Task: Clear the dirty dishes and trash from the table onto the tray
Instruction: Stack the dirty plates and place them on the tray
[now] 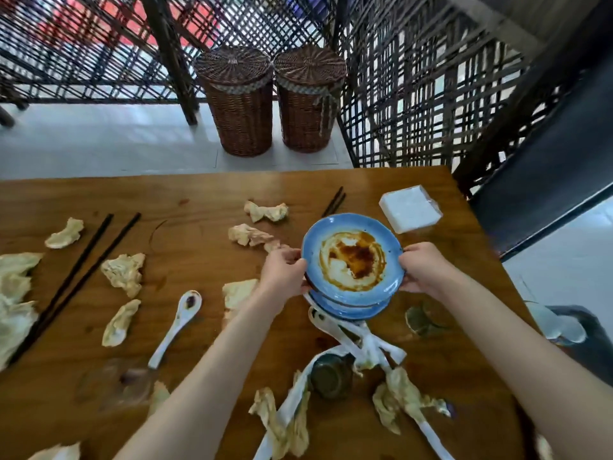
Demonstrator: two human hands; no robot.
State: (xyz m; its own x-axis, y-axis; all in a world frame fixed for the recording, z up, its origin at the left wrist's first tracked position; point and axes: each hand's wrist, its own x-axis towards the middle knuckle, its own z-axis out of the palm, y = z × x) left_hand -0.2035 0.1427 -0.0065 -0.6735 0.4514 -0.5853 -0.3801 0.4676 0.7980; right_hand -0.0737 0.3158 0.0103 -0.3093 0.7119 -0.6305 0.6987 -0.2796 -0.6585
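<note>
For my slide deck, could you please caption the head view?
Both hands, left hand and right hand, hold stacked blue plates above a napkin-strewn wooden table.

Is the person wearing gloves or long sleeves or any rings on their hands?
No gloves. The left hand and right hand are both bare, and both forearms are bare too, right down to the bottom of the picture, so no sleeves show. No ring, watch or bracelet can be seen on the fingers or wrists that show, and no markings either.

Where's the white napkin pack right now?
Head view: the white napkin pack lies at the wooden table's far right corner, just beyond the blue plates.
</note>
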